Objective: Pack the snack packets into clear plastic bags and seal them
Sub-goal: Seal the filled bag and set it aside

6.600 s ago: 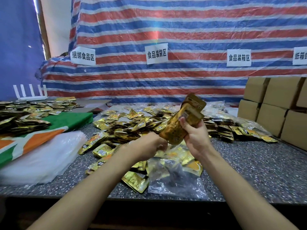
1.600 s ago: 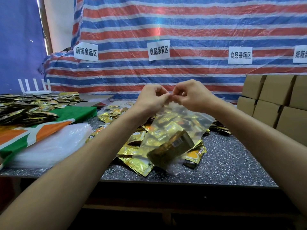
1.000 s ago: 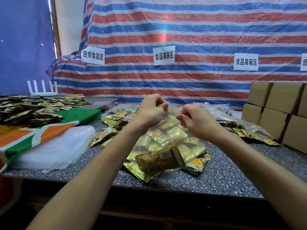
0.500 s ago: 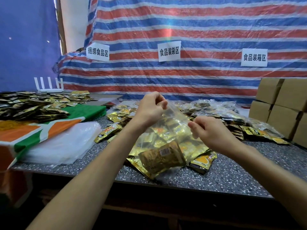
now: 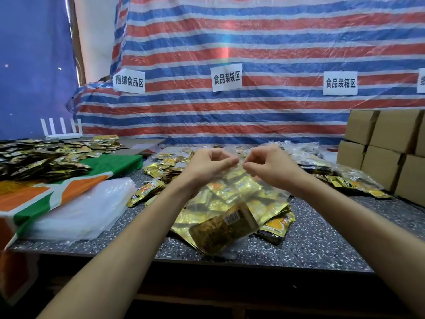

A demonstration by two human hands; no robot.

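Left hand (image 5: 207, 165) and right hand (image 5: 270, 168) are up together at the same height, fingertips almost meeting, each pinching the top edge of the bag (image 5: 232, 187) between thumb and curled fingers. Backs of the hands face the camera, with the wrists lifted well clear of the table (image 5: 310, 245). Both forearms rise from the lower corners of the view and converge on the bag's mouth.

The bag hangs from that pinch, and the packets (image 5: 224, 227) lie slumped in its bottom, low by the table's near edge. That's good, because it leaves plenty of slack plastic under the closure.

This looks like the sealing step, worked from the middle of the mouth. To do it well, line up the two lips level and press them firmly at the centre. Then slide each pinch outward to its own corner, squeezing air out on the way. Keep the load low so nothing creeps into the seal, and check both corners, since I can't tell from here whether any of the strip has closed.

Around them, loose packets (image 5: 158, 169) are heaped behind the bag, spare bags (image 5: 87, 203) are stacked to the left, and boxes (image 5: 381, 157) stand at the right.
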